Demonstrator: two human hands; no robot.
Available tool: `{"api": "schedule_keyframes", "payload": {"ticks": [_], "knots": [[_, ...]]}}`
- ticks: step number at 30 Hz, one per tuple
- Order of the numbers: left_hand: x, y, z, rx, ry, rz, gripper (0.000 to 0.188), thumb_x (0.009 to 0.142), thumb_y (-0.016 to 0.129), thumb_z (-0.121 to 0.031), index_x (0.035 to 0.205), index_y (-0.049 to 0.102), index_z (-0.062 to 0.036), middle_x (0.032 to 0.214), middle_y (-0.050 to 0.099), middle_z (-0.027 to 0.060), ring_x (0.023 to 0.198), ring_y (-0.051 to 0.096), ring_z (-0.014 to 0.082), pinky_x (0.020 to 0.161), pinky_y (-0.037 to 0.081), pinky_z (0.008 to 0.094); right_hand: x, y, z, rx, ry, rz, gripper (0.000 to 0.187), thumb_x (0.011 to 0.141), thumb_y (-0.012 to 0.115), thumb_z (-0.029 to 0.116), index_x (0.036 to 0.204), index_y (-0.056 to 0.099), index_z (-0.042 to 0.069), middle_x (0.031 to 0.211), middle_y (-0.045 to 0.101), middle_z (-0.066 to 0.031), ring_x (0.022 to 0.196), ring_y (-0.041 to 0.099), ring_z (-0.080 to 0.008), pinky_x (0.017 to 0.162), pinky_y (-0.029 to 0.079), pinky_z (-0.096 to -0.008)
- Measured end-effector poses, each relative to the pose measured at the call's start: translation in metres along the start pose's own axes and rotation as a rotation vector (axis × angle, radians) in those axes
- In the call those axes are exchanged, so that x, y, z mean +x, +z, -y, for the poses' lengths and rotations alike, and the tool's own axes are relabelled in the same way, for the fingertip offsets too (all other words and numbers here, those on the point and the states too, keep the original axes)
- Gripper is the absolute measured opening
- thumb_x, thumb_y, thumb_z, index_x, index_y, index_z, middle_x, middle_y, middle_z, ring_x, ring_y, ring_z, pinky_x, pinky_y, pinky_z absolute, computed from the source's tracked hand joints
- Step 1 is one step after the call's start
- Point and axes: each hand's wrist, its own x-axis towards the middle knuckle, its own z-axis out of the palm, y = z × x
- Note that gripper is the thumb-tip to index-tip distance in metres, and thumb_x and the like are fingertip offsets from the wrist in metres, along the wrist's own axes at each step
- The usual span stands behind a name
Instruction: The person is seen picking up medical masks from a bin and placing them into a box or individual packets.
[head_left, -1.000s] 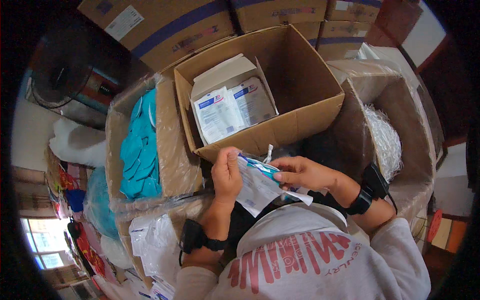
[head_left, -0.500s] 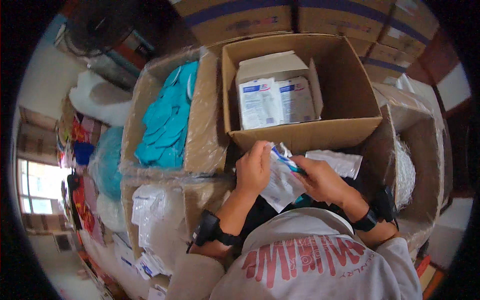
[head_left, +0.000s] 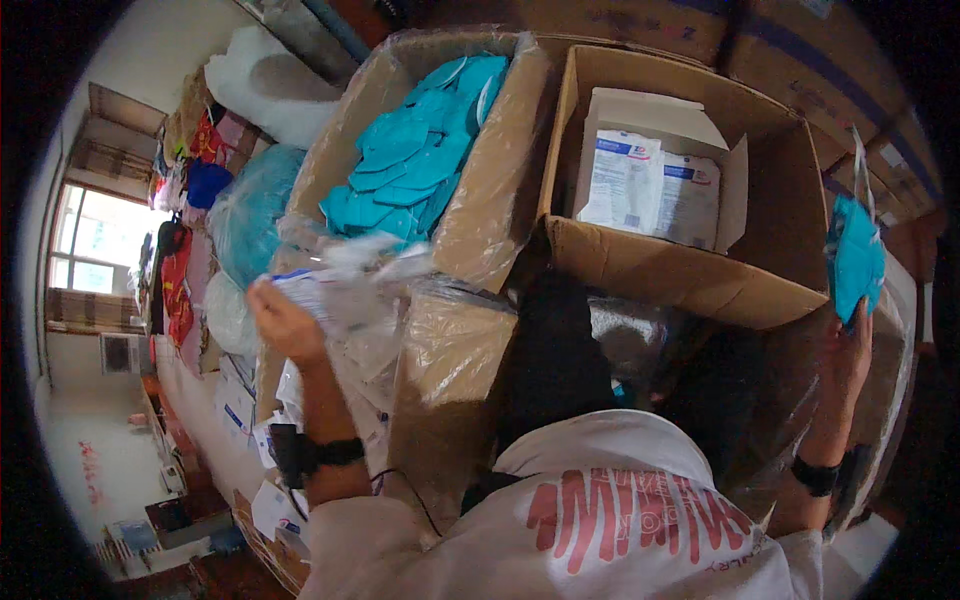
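My left hand (head_left: 287,322), out to the left over a box of white wrappers, is closed on a white and blue printed pouch (head_left: 345,285). The pouch is smeared by motion and looks limp. At the far right, my right hand (head_left: 850,345) grips a folded teal face mask (head_left: 856,262) by its lower end, with a pale strap rising above it. More teal masks (head_left: 415,150) lie piled in a plastic-lined carton at the back left. Upright in a small white box (head_left: 735,190) stand several printed pouches (head_left: 622,185).
A large open cardboard box (head_left: 680,275) holds the small white box, straight ahead. Plastic-lined cartons (head_left: 455,350) flank me left and right. Stacked cartons (head_left: 800,60) stand at the back right. Behind the left carton are a bagged teal bundle (head_left: 255,215) and loose wrappers (head_left: 275,510).
My hands have parted from in front of me. The left went left with the pouch; the right went far right with a teal mask now in it. The view has turned.
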Motion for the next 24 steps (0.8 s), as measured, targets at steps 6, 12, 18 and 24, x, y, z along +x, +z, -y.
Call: {"api": "schedule_keyframes", "payload": {"ticks": [6,12,18,24], "knots": [[-0.096,0.016,0.192,0.485,0.685,0.699,0.019,0.084,0.050,-0.010,0.099,0.057,0.0010,0.094,0.059,0.0174,0.091,0.057,0.0304,0.079,0.045,0.0368,-0.006,-0.027,-0.044,-0.192,-0.015,0.077,0.043,0.086,0.058,0.028,0.120,0.046,0.005,0.111,0.052,-0.0075,0.096,0.053,-0.0168,0.075,0.045,-0.0279],[-0.173,0.052,0.224,0.343,0.053,1.464,0.028,0.085,0.049,-0.020,0.097,0.059,0.0022,0.095,0.061,0.0167,0.090,0.057,0.0298,0.082,0.043,0.0355,-0.061,0.057,-0.035,-0.141,0.207,0.164,0.042,0.087,0.056,0.025,0.123,0.045,0.006,0.113,0.053,-0.0071,0.097,0.054,-0.0176,0.077,0.048,-0.0328],[-0.129,0.043,0.210,0.219,0.135,1.448,0.031,0.086,0.048,-0.025,0.094,0.061,0.0011,0.093,0.061,0.0157,0.088,0.057,0.0273,0.081,0.043,0.0352,-0.078,0.100,-0.035,-0.255,0.216,0.432,0.041,0.087,0.057,0.024,0.120,0.045,0.004,0.105,0.054,-0.0033,0.092,0.052,-0.0118,0.075,0.046,-0.0269],[-0.079,0.032,0.051,-0.315,-0.035,0.938,0.030,0.088,0.048,-0.026,0.081,0.062,0.0001,0.086,0.061,0.0107,0.085,0.057,0.0205,0.079,0.043,0.0337,-0.097,0.102,-0.034,-0.127,0.160,0.507,0.036,0.089,0.054,0.023,0.116,0.044,0.002,0.102,0.053,-0.0034,0.094,0.049,-0.0106,0.082,0.042,-0.0265]]}}
